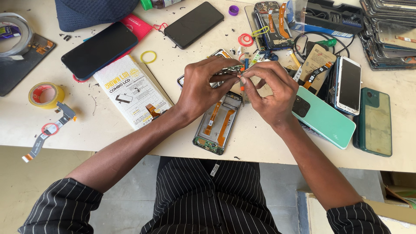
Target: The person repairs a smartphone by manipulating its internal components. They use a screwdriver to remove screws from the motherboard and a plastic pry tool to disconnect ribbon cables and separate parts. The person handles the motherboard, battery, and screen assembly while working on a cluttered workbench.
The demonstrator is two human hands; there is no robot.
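An opened phone (219, 123) with its back off lies on the white table (104, 125), orange flex cables showing inside. Above its top end, my left hand (201, 89) pinches a small circuit part (232, 69) between thumb and fingers. My right hand (271, 93) meets it from the right, fingertips closed on a thin orange-tipped tool (242, 84) that points down at the part. The top of the phone is hidden under both hands.
A mint-green phone back (325, 117) and a dark green phone (375, 121) lie to the right, beside a white-edged phone (349, 84). Two dark phones (99, 50) (193, 24), a white parts box (130, 91), yellow tape (45, 94) and rubber bands lie left and behind.
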